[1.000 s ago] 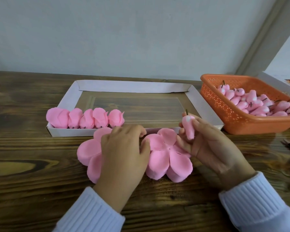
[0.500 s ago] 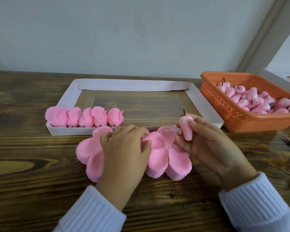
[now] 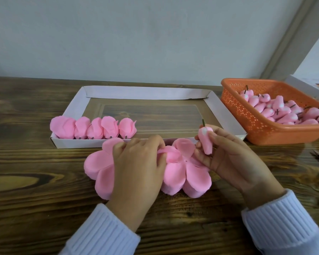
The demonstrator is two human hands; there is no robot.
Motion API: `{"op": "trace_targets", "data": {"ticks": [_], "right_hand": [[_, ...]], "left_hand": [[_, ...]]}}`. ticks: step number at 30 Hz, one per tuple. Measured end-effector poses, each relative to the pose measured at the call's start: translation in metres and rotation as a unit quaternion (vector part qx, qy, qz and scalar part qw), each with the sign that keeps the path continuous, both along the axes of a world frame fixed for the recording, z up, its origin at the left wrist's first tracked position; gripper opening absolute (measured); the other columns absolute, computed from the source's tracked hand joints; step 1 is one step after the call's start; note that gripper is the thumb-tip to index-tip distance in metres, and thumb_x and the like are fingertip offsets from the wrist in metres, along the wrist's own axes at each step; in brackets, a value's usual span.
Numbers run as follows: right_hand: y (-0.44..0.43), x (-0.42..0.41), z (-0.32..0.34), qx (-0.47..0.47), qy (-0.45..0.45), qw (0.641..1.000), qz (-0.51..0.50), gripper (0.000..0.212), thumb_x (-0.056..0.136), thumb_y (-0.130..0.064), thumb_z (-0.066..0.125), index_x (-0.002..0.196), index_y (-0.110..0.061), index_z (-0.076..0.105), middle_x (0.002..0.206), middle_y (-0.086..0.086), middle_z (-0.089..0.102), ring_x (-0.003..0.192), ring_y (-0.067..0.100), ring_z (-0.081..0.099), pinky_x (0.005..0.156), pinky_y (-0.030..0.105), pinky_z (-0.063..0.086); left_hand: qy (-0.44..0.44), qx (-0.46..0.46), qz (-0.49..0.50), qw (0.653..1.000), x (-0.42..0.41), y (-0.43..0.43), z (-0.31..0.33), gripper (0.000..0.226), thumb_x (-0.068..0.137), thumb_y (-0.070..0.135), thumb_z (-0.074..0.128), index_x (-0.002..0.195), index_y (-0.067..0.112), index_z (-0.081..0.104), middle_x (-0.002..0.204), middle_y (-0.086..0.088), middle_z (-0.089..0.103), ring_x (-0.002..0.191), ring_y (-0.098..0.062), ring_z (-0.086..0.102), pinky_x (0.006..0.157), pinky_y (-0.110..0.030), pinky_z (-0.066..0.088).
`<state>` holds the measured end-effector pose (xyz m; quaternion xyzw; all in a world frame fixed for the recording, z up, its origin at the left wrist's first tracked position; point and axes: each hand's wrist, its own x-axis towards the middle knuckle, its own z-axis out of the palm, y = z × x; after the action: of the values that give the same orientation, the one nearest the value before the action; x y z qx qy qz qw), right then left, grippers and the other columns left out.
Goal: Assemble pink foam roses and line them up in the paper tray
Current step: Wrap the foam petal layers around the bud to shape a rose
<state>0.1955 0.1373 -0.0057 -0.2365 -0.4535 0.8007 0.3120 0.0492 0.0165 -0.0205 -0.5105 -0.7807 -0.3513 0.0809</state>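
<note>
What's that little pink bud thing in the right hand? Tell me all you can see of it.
The bud is a small pink cone that looks like foam, with a pale whitish patch near its wider end and a thin dark stem poking up from that end. It narrows towards the bottom. The right hand pinches it between thumb and fingers, almost upright and slightly tilted, above the flat pink petals on the table, near the paper tray's front edge.

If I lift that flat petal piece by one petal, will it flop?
Probably. The petal piece looks thin, and it already wrinkles where the left hand pinches it. It likely weighs almost nothing and may crease. Its petals curl up at the edges.
</note>
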Motion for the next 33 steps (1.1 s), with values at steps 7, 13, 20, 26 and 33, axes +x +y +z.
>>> {"op": "trace_targets", "data": {"ticks": [7, 13, 20, 26, 33], "right_hand": [[-0.001, 0.001, 0.001, -0.002, -0.003, 1.000, 0.002, 0.022, 0.081, -0.015, 0.056, 0.099, -0.005, 0.062, 0.083, 0.010, 0.063, 0.071, 0.014, 0.063, 0.068, 0.029, 0.059], [0.000, 0.003, 0.000, -0.006, 0.035, 0.999, -0.019, 0.022, 0.081, -0.016, 0.056, 0.100, -0.006, 0.063, 0.082, 0.008, 0.062, 0.071, 0.013, 0.061, 0.068, 0.026, 0.057], [-0.001, 0.005, -0.003, 0.094, 0.046, 0.991, -0.085, 0.021, 0.079, -0.023, 0.061, 0.092, -0.009, 0.070, 0.082, 0.002, 0.066, 0.079, 0.012, 0.062, 0.075, 0.023, 0.055], [-0.008, 0.005, -0.003, 0.234, 0.003, 0.972, -0.013, 0.034, 0.069, -0.045, 0.081, 0.093, -0.021, 0.075, 0.092, 0.003, 0.073, 0.096, 0.025, 0.068, 0.081, 0.032, 0.056], [-0.012, 0.004, -0.001, 0.200, 0.040, 0.975, 0.084, 0.039, 0.075, -0.038, 0.079, 0.099, -0.008, 0.069, 0.092, 0.010, 0.067, 0.082, 0.025, 0.061, 0.072, 0.035, 0.049]], "left_hand": [[-0.007, 0.007, -0.007, 1.000, 0.000, -0.002, 0.000, 0.021, 0.074, 0.015, 0.078, 0.073, 0.023, 0.058, 0.069, 0.011, 0.060, 0.069, -0.014, 0.051, 0.074, -0.029, 0.022], [-0.051, 0.090, -0.106, 0.989, 0.001, -0.001, -0.001, 0.009, 0.084, 0.008, 0.070, 0.082, 0.013, 0.063, 0.073, 0.005, 0.065, 0.068, -0.015, 0.060, 0.065, -0.038, 0.050], [-0.159, 0.192, -0.119, 0.961, 0.006, -0.002, 0.004, 0.029, 0.090, 0.003, 0.062, 0.098, 0.026, 0.045, 0.075, 0.022, 0.063, 0.078, 0.001, 0.063, 0.065, -0.010, 0.047], [-0.338, 0.179, -0.128, 0.915, 0.004, -0.003, 0.007, 0.028, 0.091, 0.008, 0.058, 0.098, 0.034, 0.053, 0.084, 0.017, 0.073, 0.072, 0.006, 0.063, 0.064, -0.007, 0.044], [-0.478, 0.176, -0.131, 0.851, 0.004, -0.001, 0.008, 0.028, 0.095, 0.002, 0.054, 0.097, 0.030, 0.060, 0.073, 0.019, 0.068, 0.066, 0.010, 0.058, 0.060, -0.007, 0.045]]}}
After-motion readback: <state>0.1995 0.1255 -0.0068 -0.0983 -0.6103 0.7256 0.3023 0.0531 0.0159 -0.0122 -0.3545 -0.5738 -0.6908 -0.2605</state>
